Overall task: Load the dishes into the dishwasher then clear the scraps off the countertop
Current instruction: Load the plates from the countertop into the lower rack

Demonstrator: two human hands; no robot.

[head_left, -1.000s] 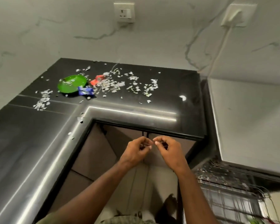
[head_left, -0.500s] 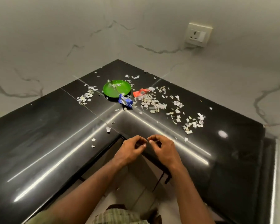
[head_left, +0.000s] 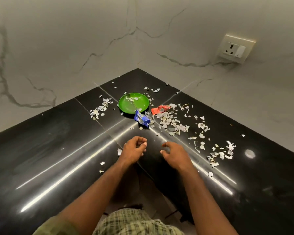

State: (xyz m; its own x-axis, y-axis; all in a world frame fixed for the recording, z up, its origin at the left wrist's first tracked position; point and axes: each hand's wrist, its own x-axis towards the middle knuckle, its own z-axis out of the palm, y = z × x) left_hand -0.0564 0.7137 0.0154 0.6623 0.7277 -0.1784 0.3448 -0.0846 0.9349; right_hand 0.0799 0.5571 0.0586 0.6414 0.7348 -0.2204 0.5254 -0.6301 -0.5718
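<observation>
Both hands had parted since half a second earlier: my left hand hung loosely curled, my right hand half open, neither holding anything. Scraps and the green plate remained on the countertop ahead.

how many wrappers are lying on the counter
2. The blue wrapper lies at the near edge of the green plate. The red wrapper lies just right of the plate, among the paper scraps. More could be hidden under the scraps.
</observation>
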